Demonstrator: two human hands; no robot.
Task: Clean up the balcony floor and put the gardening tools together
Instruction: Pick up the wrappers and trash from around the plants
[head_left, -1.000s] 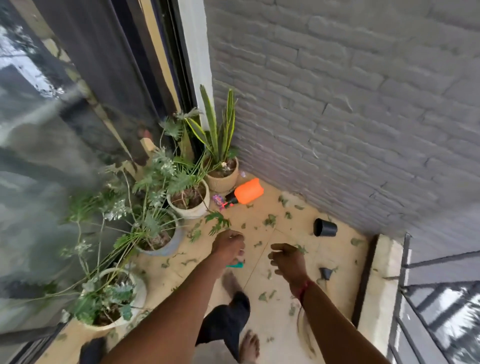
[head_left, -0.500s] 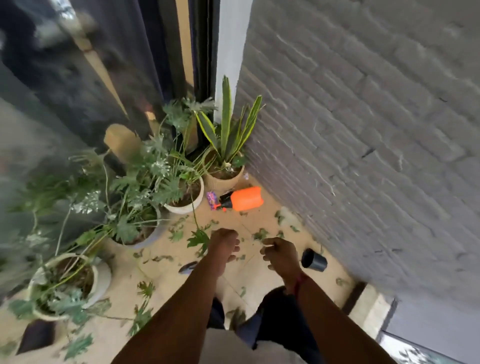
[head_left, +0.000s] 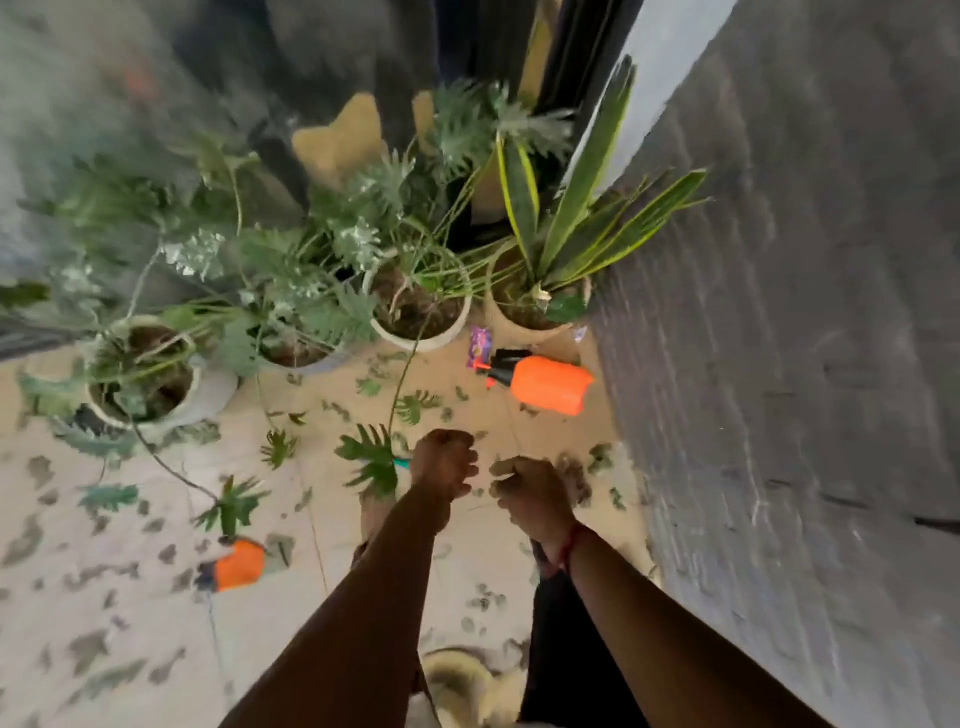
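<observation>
Over the leaf-littered floor, left grip around a teal handle.

Left hand and right hand curled, arms outstretched.

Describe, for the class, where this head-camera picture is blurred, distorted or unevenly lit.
Head view: motion blur smears the fallen leaves and the orange object lower left; the orange sprayer, left hand and right hand look sharper. Head view: the wide-angle lens bends the brick wall. Head view: soft, even daylight, no hard shadows; the glass at left is hazy.
</observation>
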